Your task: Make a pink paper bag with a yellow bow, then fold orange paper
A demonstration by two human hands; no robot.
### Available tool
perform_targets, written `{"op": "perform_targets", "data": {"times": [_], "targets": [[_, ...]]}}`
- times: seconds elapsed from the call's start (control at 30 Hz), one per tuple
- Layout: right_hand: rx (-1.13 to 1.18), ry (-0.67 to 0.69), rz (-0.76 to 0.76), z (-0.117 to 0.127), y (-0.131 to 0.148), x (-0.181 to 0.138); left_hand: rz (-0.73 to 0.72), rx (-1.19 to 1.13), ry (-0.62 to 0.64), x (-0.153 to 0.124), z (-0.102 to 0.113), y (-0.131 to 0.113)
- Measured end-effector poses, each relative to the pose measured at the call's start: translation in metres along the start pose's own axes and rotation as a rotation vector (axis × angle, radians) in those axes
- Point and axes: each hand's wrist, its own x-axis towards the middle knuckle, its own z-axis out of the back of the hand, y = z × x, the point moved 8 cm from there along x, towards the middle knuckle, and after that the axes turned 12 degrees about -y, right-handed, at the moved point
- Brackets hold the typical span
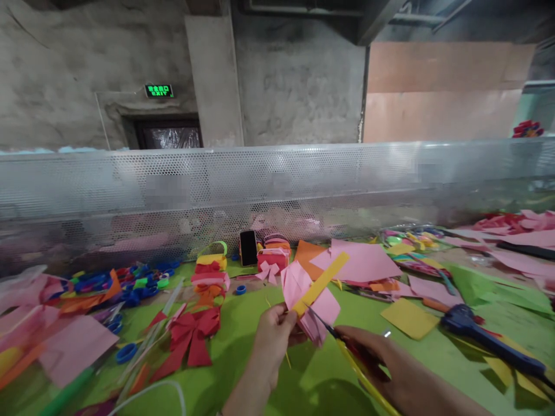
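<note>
My left hand (273,332) pinches a yellow paper strip (327,277) together with a folded pink paper piece (297,280), above the green table (243,375). The strip slants up to the right across the pink paper. My right hand (381,358) is closed around a pair of scissors (325,326). Their dark blades reach to the yellow strip near my left fingertips; whether they touch it I cannot tell. A long yellow band (362,372) runs down beside my right hand; its kind is unclear. Left of my hands lies a red bow (195,329).
Small paper bags (273,263) with bows stand beside a phone (248,247). Right lie a yellow square (410,318) and a navy glue gun (489,341). Pink sheets (364,260) and blue tape rings (126,352) surround the work. A perforated metal screen (260,173) borders the back.
</note>
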Motion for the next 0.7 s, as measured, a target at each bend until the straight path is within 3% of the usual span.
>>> {"op": "perform_targets", "data": {"times": [0.33, 0.53, 0.7], "targets": [[0.184, 0.028, -0.063, -0.012, 0.011, -0.005, 0.01, 0.039, 0.087, -0.006, -0.007, 0.001], [0.225, 0.023, -0.108, -0.019, -0.009, -0.01, 0.015, 0.054, 0.097, -0.009, -0.008, 0.003], [0.286, 0.094, -0.091, -0.029, -0.013, -0.009, 0.023, 0.067, 0.109, -0.007, -0.008, 0.006]]}}
